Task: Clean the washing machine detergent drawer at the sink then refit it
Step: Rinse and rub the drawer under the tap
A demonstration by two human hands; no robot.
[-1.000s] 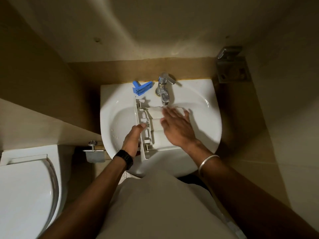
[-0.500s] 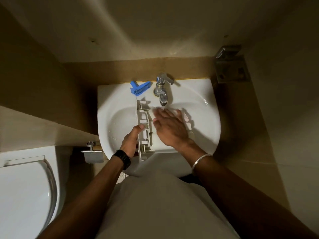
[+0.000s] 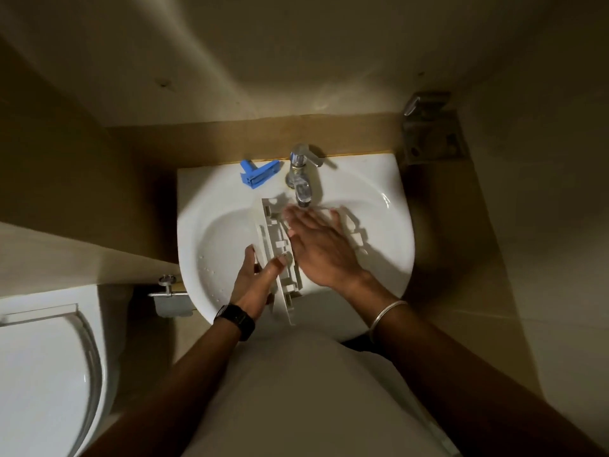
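Note:
The white plastic detergent drawer (image 3: 276, 245) lies lengthwise in the white sink (image 3: 217, 245), its far end under the chrome tap (image 3: 301, 179). My left hand (image 3: 255, 280) grips the drawer's left wall near the front, thumb over the top edge and fingers on the outside. My right hand (image 3: 319, 245) lies flat inside the drawer with straight fingers pointing toward the tap, covering most of the compartments. A blue plastic insert (image 3: 258, 174) rests on the sink's back rim, left of the tap.
A white toilet (image 3: 43, 374) stands at the lower left. A metal fitting (image 3: 169, 293) sticks out of the wall beside the sink's left edge. A metal bracket (image 3: 431, 130) is on the right wall. Beige walls close in on all sides.
My right hand has slid leftward and toward the tap across the drawer. The drawer's front end has swung slightly and my left hand has shifted with it.

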